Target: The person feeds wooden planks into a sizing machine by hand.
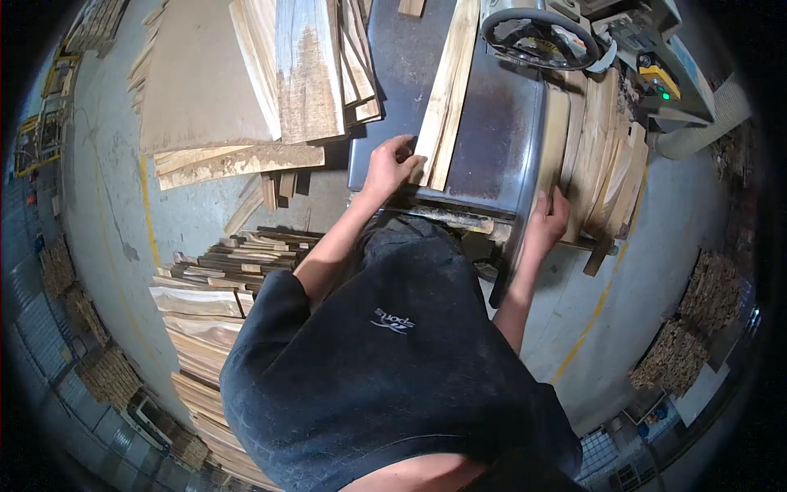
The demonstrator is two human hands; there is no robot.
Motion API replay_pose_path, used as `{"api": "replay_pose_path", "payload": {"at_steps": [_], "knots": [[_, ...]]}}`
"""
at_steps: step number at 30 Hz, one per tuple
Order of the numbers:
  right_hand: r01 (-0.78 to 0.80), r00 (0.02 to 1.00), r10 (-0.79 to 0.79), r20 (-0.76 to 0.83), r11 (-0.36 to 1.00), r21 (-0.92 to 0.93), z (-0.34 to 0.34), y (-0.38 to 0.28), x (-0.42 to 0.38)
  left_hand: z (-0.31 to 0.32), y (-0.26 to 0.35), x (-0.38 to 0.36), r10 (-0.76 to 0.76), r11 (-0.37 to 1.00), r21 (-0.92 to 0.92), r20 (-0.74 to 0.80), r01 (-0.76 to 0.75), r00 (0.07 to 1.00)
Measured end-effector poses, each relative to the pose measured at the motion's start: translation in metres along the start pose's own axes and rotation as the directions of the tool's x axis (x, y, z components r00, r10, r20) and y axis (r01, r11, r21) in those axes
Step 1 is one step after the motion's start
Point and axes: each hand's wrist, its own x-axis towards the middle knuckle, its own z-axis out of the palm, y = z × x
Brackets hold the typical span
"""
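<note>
A long pale wooden strip [445, 107] with a dark split along it lies lengthwise on the dark metal machine table [492, 131]. My left hand [393, 168] is at the strip's near end, fingers curled and fingertips against its left edge. At the table's right side runs a raised fence [556, 135] with a pale face. My right hand [548, 223] is closed around the near part of this fence, its thumb on the left side. The fingers' far side is partly hidden.
Several boards [307, 74] lie on a large brown panel [201, 74] left of the machine. More boards [611, 156] are stacked right of the fence. A black handwheel [541, 38] and control box [660, 82] stand at the back. Stacked wooden pieces [205, 328] lie at my left.
</note>
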Motion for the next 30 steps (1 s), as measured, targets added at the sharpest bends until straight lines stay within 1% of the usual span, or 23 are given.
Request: {"api": "replay_pose_path", "payload": {"at_steps": [1,3,4,5,7,8,9,11,12,13,14,15,16,17,18,19,21,22,25,26,27,29,30], "knots": [[-0.01,1.0,0.01,-0.001,1.0,-0.003,-0.001,-0.012,-0.002,-0.001,0.001,-0.004,0.0,1.0,0.003,0.009,0.0,1.0],[0.065,0.938,-0.155,0.309,0.957,0.283,0.005,-0.032,0.001,0.007,0.008,-0.013,-0.036,0.963,-0.264,0.077,0.055,0.996],[0.054,0.902,-0.156,0.402,0.966,0.253,0.013,-0.044,0.001,0.007,0.026,-0.02,-0.075,0.928,-0.347,0.174,0.133,0.982],[0.049,0.855,-0.155,0.495,0.974,0.222,0.024,-0.058,0.001,0.016,0.029,-0.025,-0.01,0.913,-0.394,0.241,0.107,0.97],[0.014,0.785,-0.198,0.587,0.953,0.302,0.049,-0.082,0.003,0.03,0.042,-0.037,0.11,0.878,-0.475,0.338,0.068,0.934],[0.003,0.806,-0.203,0.556,0.941,0.34,0.065,-0.093,0.001,0.029,0.06,-0.04,0.083,0.821,-0.536,0.453,0.197,0.888],[-0.008,0.823,-0.211,0.527,0.924,0.382,0.08,-0.103,0.001,0.05,0.043,-0.04,0.201,0.877,-0.479,0.319,-0.025,0.926],[-0.031,0.82,-0.227,0.525,0.899,0.438,0.095,-0.114,0.008,0.042,0.059,-0.028,0.206,0.888,-0.438,0.114,-0.137,0.972],[-0.358,0.781,-0.123,0.613,0.716,0.599,0.096,-0.119,0.013,0.032,0.064,-0.017,0.153,0.906,-0.412,0.09,-0.103,0.984],[-0.63,0.701,-0.053,0.711,0.42,0.652,0.098,-0.121,0.017,0.026,0.062,-0.005,0.125,0.91,-0.402,0.023,-0.105,0.992],[-0.558,0.751,-0.047,0.659,0.489,0.671,0.099,-0.121,0.017,0.019,0.06,0.006,0.018,0.9,-0.437,0.036,0.0,0.999],[-0.556,0.748,-0.052,0.661,0.494,0.668,0.106,-0.111,0.016,0.009,0.059,0.019,-0.087,0.875,-0.473,0.052,0.101,0.995],[-0.304,0.836,-0.053,0.546,0.785,0.54,0.117,-0.093,0.01,0.007,0.044,0.033,-0.006,0.926,-0.378,-0.004,0.004,1.0],[-0.025,0.898,-0.109,0.425,0.954,0.298,0.127,-0.078,0.005,0.009,0.024,0.048,0.08,0.957,-0.275,-0.051,-0.091,0.995],[0.048,0.91,-0.107,0.401,0.987,0.155,0.131,-0.07,-0.005,0.013,0.01,0.061,0.14,0.942,-0.292,-0.107,-0.166,0.984],[0.043,0.894,-0.093,0.438,0.992,0.122,0.134,-0.071,-0.015,0.011,0.012,0.066,0.172,0.949,-0.247,-0.106,-0.193,0.979],[0.205,0.851,-0.126,0.51,0.974,-0.101,0.114,-0.089,-0.034,0.012,0.017,0.074,0.153,0.97,-0.179,-0.08,-0.165,0.985],[0.279,0.834,-0.184,0.52,0.954,-0.111,0.118,-0.088,-0.041,0.018,0.018,0.076,0.187,0.973,-0.118,-0.105,-0.199,0.977],[0.229,0.843,-0.182,0.506,0.973,-0.03,0.125,-0.086,-0.05,0.025,0.032,0.068,0.113,0.977,-0.171,-0.085,-0.126,0.99],[0.191,0.872,-0.209,0.444,0.978,0.085,0.135,-0.076,-0.05,0.036,0.022,0.068,0.208,0.976,-0.039,-0.132,-0.214,0.969],[0.188,0.874,-0.205,0.441,0.979,0.084,0.14,-0.072,-0.05,0.043,0.022,0.066,0.235,0.968,-0.03,-0.218,-0.247,0.947],[0.038,0.903,-0.115,0.413,0.981,0.19,0.147,-0.06,-0.048,0.052,0.02,0.064,0.114,0.972,-0.159,-0.316,-0.172,0.942],[0.019,0.923,-0.109,0.369,0.971,0.238,0.15,-0.063,-0.049,0.052,0.023,0.064,0.117,0.971,-0.166,-0.307,-0.174,0.945]]}}
